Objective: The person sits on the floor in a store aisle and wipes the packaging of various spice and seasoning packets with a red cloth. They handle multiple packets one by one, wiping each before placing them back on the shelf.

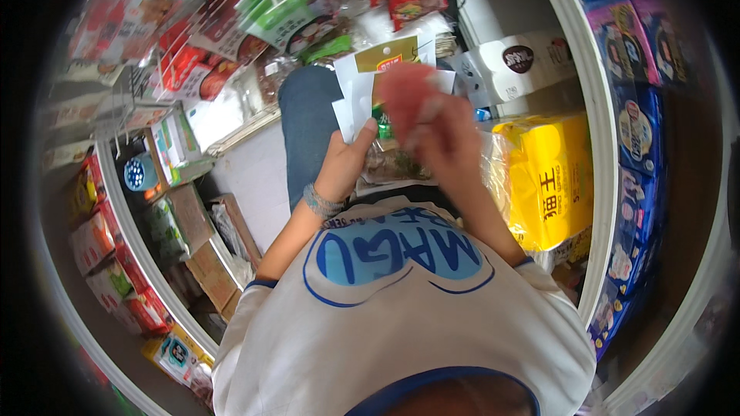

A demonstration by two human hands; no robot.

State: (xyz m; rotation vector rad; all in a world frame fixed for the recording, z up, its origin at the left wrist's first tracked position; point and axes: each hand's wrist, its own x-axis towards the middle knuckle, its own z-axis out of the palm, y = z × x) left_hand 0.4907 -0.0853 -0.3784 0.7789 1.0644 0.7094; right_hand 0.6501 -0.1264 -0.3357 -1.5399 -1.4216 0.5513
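Note:
My left hand (345, 156), with a beaded bracelet on its wrist, grips several flat packets (354, 92) by their near left edge. The packets have white borders, and the top one shows a gold header with a hanging hole. My right hand (454, 133) is blurred and closed on a crumpled reddish-pink cloth (404, 95). This cloth is in front of the packets and hides much of their printed face. Whether it touches them I cannot tell. Below the packets, close to my lap, lies a clear plastic bag (396, 164) with brownish contents.
Hanging food packets (283, 11) crowd the far left, on metal hooks. At right are a yellow plastic-wrapped pack (549, 179) and a white wrapped pack (514, 66). White shelf edges (601, 127) curve along both sides. A blue perforated container (140, 172) and cardboard boxes (211, 274) stand at left.

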